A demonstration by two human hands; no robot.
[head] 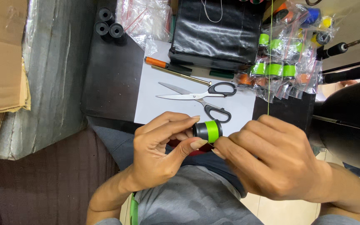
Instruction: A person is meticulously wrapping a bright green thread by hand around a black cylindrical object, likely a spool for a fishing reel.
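Note:
My left hand [163, 148] grips a small black spool wound with bright green thread [208, 131], fingers and thumb around its left end. Touching the spool's right side, my right hand [271, 156] pinches a thin green thread [269, 62] that runs straight up and out of the top of the view. Both hands are over my lap, just in front of a white sheet [155, 89] on the dark table. Black-handled scissors [198, 96] lie open on that sheet, just beyond the spool.
Plastic bags of green, orange and blue spools [286, 62] pile at the right. A black case [215, 31] sits behind the sheet, with an orange-handled tool [163, 63] beside it. Three black empty spools [107, 27] stand at the back left. Cardboard boxes [1, 62] are at the far left.

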